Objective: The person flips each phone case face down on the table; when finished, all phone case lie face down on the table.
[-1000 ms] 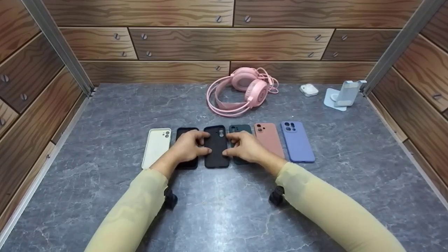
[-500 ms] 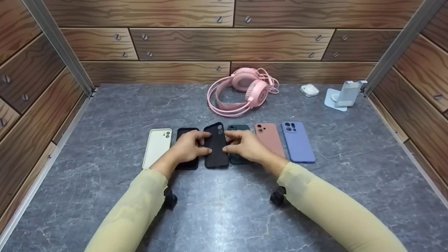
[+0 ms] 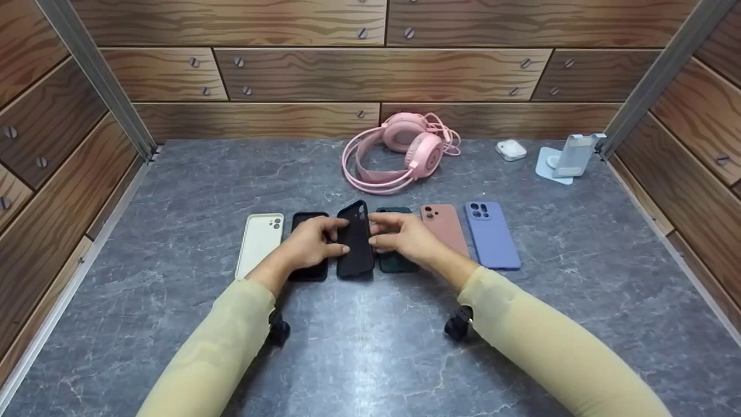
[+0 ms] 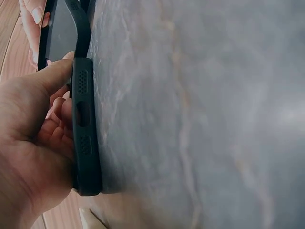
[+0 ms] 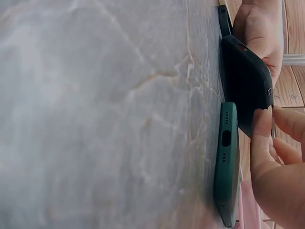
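Observation:
A black phone case [image 3: 354,249] lies in the middle of a row of phone cases, tilted, its right edge raised off the table. My right hand [image 3: 411,237] pinches that raised edge between thumb and fingers, also plain in the right wrist view. At the opposite, lower edge my left hand [image 3: 307,246] holds the case with thumb and forefinger. Under the left hand lies another black phone case [image 4: 88,138], partly covered. A dark green phone case [image 5: 226,162] lies flat below the right hand.
A white phone case [image 3: 257,246] ends the row at left; a pink one [image 3: 448,229] and a blue one [image 3: 495,237] lie at right. Behind are pink headphones [image 3: 425,155], a small white case [image 3: 511,150] and a light blue stand [image 3: 573,159]. Wood-patterned walls [image 3: 382,72] enclose the table.
The middle black case was flat; its right edge has come up and the case leans toward the left. My right hand has moved slightly left with that edge. The left hand stays put.

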`<state>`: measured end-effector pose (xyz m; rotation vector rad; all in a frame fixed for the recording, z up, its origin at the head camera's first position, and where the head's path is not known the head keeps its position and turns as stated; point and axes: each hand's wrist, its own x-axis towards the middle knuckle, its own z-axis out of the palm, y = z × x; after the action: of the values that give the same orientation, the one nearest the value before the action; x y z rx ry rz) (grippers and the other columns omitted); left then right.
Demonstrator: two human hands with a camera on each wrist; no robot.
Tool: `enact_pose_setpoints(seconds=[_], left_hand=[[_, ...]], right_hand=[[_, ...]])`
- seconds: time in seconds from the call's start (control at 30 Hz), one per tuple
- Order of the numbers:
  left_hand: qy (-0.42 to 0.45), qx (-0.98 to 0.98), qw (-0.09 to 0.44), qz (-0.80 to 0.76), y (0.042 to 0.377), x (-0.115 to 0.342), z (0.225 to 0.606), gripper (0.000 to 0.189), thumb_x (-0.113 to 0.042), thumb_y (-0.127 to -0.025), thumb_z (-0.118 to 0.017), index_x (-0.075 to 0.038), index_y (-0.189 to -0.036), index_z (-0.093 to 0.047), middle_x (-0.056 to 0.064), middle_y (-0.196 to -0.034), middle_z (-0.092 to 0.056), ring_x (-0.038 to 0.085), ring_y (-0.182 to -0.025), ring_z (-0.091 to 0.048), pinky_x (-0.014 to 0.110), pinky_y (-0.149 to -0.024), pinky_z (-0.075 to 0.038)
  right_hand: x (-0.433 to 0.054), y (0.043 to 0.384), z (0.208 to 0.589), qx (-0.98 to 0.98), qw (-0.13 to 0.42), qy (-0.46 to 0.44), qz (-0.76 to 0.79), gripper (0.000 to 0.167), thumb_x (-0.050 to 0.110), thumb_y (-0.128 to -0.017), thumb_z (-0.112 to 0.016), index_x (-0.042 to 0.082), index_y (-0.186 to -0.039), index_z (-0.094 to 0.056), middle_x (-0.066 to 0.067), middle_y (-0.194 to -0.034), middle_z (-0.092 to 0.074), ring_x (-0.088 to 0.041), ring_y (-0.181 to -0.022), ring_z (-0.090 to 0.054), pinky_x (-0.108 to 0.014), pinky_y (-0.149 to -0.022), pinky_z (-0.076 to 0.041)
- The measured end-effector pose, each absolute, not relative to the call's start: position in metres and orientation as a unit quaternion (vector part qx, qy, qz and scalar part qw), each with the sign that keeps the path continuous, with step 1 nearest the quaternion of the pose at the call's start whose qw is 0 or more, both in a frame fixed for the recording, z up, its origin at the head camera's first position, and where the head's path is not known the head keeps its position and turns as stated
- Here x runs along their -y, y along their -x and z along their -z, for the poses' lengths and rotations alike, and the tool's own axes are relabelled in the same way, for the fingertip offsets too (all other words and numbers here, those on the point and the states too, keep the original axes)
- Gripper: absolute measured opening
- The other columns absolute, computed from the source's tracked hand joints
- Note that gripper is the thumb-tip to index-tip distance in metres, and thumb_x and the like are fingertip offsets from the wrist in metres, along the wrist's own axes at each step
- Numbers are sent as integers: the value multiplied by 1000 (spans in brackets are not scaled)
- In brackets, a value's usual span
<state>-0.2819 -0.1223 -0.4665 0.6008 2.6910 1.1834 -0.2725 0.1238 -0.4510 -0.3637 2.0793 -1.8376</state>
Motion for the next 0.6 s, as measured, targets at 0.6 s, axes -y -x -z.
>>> enact_pose_setpoints(seconds=[0.6], left_hand=[[-220, -925, 32, -309, 278, 110, 445, 56, -12, -88, -87, -4, -140, -68, 8, -98, -65, 24, -90, -61, 41, -88, -53]], right_hand=[[-120, 271, 451, -713, 169, 106, 672, 61, -10, -94, -70, -11, -151, -49, -11, -105, -68, -15, -88, -70, -32, -82, -62]])
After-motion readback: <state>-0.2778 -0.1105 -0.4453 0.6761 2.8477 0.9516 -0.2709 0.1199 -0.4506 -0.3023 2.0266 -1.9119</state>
